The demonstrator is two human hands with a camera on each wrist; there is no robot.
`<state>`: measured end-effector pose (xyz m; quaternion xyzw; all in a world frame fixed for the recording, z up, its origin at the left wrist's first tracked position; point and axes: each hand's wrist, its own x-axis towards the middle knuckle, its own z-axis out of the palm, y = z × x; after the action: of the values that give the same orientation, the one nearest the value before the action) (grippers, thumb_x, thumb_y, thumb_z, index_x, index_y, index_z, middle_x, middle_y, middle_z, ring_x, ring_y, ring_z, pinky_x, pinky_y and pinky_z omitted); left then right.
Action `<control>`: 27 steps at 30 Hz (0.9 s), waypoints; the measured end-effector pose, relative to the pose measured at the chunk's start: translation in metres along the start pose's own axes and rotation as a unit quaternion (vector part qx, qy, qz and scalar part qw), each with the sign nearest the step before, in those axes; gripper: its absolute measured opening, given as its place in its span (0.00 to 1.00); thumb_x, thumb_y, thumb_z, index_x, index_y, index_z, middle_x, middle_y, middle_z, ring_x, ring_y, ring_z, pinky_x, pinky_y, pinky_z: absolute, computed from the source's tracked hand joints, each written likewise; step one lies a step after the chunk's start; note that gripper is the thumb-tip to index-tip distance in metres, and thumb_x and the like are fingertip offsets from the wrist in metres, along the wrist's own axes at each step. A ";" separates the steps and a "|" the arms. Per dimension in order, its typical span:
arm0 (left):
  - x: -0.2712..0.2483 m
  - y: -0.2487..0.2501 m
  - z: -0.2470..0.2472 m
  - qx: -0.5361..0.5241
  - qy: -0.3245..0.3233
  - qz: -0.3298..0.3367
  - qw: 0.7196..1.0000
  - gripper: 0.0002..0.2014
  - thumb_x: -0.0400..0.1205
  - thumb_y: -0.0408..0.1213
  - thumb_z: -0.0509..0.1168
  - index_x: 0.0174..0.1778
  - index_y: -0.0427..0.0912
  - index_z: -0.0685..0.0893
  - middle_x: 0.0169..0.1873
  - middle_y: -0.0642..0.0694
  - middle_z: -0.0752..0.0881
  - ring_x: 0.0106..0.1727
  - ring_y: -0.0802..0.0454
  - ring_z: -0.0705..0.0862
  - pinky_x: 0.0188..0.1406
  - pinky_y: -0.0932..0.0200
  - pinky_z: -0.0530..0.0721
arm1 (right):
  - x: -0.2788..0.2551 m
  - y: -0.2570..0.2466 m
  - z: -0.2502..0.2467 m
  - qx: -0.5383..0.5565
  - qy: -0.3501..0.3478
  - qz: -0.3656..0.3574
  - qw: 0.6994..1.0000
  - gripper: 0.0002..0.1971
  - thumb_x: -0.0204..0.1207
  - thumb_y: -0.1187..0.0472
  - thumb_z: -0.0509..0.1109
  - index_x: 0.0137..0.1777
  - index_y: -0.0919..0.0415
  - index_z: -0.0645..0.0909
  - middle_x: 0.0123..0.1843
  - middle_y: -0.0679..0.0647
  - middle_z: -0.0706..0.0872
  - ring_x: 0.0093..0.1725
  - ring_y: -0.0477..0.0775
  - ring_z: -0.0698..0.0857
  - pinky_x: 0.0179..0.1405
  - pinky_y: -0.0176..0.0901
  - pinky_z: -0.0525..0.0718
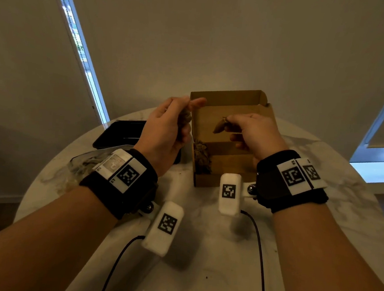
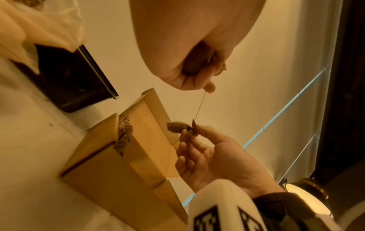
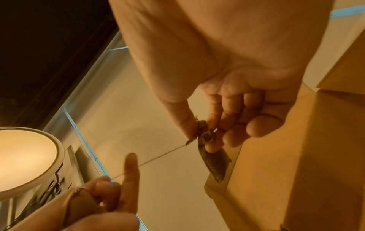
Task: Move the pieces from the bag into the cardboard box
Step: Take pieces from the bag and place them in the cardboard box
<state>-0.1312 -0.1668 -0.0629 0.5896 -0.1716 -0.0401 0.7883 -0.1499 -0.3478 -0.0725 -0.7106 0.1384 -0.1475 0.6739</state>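
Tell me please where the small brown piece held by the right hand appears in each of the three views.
Head: the brown piece is at centre, over the open cardboard box, pinched by the right hand.
Left wrist: the piece is at centre, right of the box.
Right wrist: the piece is right of centre, below the fingers.
Shared landmark: the cardboard box.

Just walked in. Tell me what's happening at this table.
A person is moving small dried brown pieces into an open cardboard box on a round marble table. The right hand pinches one leaf-shaped piece over the box, while the left hand grips a clump of more pieces. A thin thread runs taut between the two hands. Some pieces already sit in the box's corner. The clear bag lies at the left beside a black tray.
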 end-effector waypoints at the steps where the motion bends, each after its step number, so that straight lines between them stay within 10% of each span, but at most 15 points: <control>1: 0.000 0.000 0.001 0.004 -0.004 -0.002 1.000 0.12 0.90 0.41 0.62 0.40 0.45 0.80 0.50 0.43 0.90 0.28 0.55 0.70 0.27 0.61 0.69 | 0.000 0.000 0.000 -0.005 -0.006 0.003 1.000 0.11 0.83 0.53 0.72 0.61 0.56 0.82 0.52 0.52 0.92 0.43 0.48 0.87 0.37 0.38 0.82; 7: -0.002 -0.008 0.004 0.067 -0.013 -0.023 0.997 0.12 0.90 0.41 0.61 0.40 0.44 0.77 0.33 0.49 0.81 0.27 0.55 0.71 0.27 0.59 0.67 | 0.000 -0.002 0.001 0.040 -0.011 -0.008 0.999 0.06 0.85 0.59 0.69 0.59 0.51 0.82 0.47 0.53 0.92 0.40 0.50 0.89 0.38 0.41 0.85; 16: -0.001 -0.002 0.005 0.012 0.020 -0.006 1.000 0.12 0.90 0.41 0.61 0.40 0.45 0.76 0.34 0.47 0.78 0.26 0.54 0.69 0.26 0.60 0.65 | -0.005 -0.008 0.004 0.043 -0.048 0.032 0.997 0.13 0.88 0.63 0.61 0.65 0.59 0.86 0.58 0.57 0.92 0.52 0.52 0.91 0.56 0.43 0.88; 21: 0.000 0.000 0.002 -0.001 0.018 0.011 1.000 0.10 0.90 0.41 0.60 0.43 0.45 0.75 0.34 0.48 0.79 0.27 0.55 0.70 0.27 0.60 0.66 | -0.009 0.000 0.003 -0.069 -0.064 -0.040 0.995 0.05 0.80 0.66 0.74 0.53 0.57 0.88 0.50 0.55 0.94 0.44 0.45 0.91 0.31 0.27 0.82; 27: 0.004 -0.002 -0.002 0.006 0.069 0.041 0.997 0.11 0.91 0.43 0.60 0.46 0.43 0.77 0.36 0.47 0.79 0.29 0.56 0.75 0.28 0.61 0.77 | -0.008 0.000 0.000 -0.196 -0.093 -0.075 0.973 0.05 0.78 0.61 0.78 0.53 0.57 0.88 0.46 0.45 0.87 0.45 0.38 0.82 0.34 0.26 0.73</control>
<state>-0.1266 -0.1666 -0.0641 0.5884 -0.1413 0.0337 0.7954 -0.1573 -0.3444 -0.0722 -0.8478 0.0475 -0.1006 0.5184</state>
